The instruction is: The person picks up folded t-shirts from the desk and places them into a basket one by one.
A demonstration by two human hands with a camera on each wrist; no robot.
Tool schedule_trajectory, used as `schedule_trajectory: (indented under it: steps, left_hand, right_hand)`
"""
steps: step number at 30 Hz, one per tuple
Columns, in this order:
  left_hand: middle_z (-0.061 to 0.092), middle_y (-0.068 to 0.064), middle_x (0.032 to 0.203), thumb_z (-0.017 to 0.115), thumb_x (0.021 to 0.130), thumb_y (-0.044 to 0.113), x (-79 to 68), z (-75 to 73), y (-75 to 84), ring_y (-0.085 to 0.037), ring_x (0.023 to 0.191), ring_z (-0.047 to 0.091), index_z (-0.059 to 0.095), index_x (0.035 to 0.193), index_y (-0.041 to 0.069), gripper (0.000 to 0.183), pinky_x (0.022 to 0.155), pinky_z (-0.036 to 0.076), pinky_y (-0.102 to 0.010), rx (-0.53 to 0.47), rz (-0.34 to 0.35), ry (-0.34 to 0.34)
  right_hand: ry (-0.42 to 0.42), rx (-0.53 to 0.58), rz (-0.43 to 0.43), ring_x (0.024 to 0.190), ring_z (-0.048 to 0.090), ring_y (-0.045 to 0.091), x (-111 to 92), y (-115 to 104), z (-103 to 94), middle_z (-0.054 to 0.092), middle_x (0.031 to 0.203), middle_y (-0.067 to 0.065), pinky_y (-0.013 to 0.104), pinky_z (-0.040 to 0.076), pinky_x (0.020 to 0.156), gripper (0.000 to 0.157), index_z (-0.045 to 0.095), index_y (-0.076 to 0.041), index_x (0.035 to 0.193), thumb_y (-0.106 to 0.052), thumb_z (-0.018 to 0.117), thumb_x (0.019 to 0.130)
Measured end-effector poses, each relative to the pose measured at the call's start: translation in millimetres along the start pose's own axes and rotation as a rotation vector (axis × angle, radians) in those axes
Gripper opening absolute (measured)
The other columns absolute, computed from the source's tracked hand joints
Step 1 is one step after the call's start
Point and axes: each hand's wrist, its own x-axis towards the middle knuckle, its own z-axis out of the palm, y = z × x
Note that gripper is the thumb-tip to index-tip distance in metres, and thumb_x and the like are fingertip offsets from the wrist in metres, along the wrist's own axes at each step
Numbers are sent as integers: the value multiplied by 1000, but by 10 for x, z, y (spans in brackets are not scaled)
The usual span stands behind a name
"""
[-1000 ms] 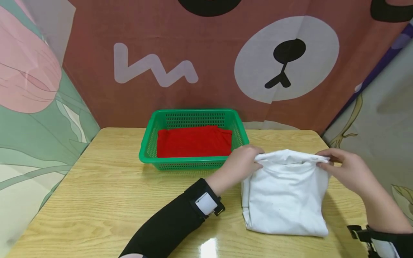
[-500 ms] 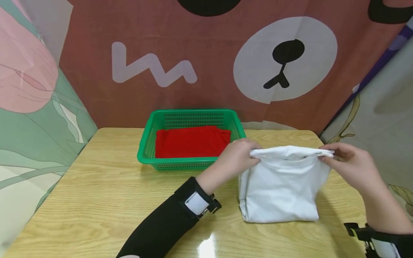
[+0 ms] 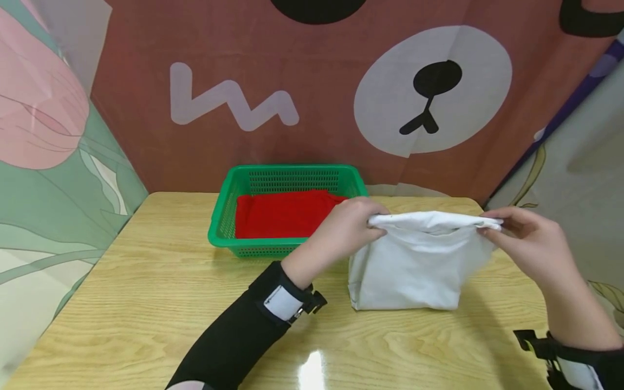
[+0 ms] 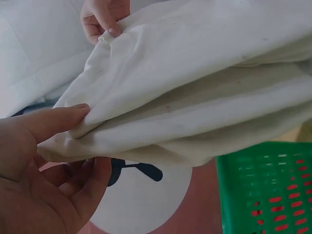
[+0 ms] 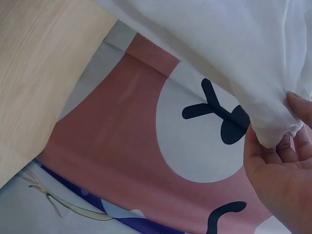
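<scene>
A folded white cloth (image 3: 414, 260) hangs above the wooden table (image 3: 161, 303), its lower fold still touching the wood. My left hand (image 3: 353, 222) pinches its upper left corner and my right hand (image 3: 512, 227) pinches its upper right corner. In the left wrist view the left hand (image 4: 53, 165) grips the white cloth (image 4: 195, 92) between thumb and fingers. The right wrist view has my right hand (image 5: 282, 165) holding a bunched corner of the white cloth (image 5: 234, 48). Behind my left hand stands a green basket (image 3: 221, 227) with a folded red cloth (image 3: 283, 214) inside.
The table is walled in by printed fabric: a brown bear-face backdrop (image 3: 341, 92) behind, a green and pink panel (image 3: 53, 162) on the left, and a pale panel (image 3: 575, 179) on the right. The green basket (image 4: 263, 190) also shows in the left wrist view.
Both hands have lifted the white cloth's top edge and drawn it left, toward the basket. Its lower edge has slid away from the table's front.
</scene>
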Motion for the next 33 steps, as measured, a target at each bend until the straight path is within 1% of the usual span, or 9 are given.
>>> schedule_trajectory:
  steps: [6,11,15,19,22,27,33]
  left_hand:
    - [69,-2,114,75,88,18,-23,-116,-36,-13,102,59,70,119,12,31,83,56,-20,-13,-22,-3]
    - [68,-3,116,74,88,17,-40,-217,-83,-15,104,60,70,119,11,32,86,57,-25,-10,-52,0]
    - [68,-4,116,75,88,16,-64,-320,-135,-17,104,61,70,118,11,31,88,58,-29,0,-69,19]
    - [70,-4,114,76,87,16,-95,-417,-185,-18,102,62,70,117,11,31,90,57,-31,10,-82,47]
    - [71,-3,113,76,87,16,-126,-480,-224,-19,101,63,70,117,11,31,91,57,-33,30,-92,66]
    - [71,-4,114,75,88,16,-163,-593,-288,-20,102,63,69,118,11,31,94,56,-35,71,-106,98]
    - [70,-6,116,73,90,16,-182,-759,-336,-22,103,63,68,119,10,30,92,57,-37,53,-146,126]
  right_hand:
    - [-24,-8,-7,80,57,-15,15,-92,33,58,93,-31,5,49,64,16,68,-14,106,-9,70,91]
    - [-18,-33,-22,80,57,-14,14,-185,78,59,93,-31,6,49,63,17,68,-12,107,-11,71,90]
    - [-8,-22,-81,81,58,-13,61,-280,143,60,94,-28,6,49,63,16,68,-10,106,-9,71,90]
    - [7,25,-141,79,58,-7,128,-381,238,62,92,-25,9,48,60,15,69,-3,103,-4,71,88]
    - [7,40,-153,79,58,-3,167,-455,298,63,90,-23,11,48,59,15,69,-1,103,-3,71,88]
    - [-5,-4,-157,78,59,-3,253,-572,375,62,89,-22,13,50,59,16,71,-5,104,-9,72,89]
    - [-6,0,-190,74,58,1,406,-742,431,61,89,-19,14,52,58,16,71,-7,104,-11,73,89]
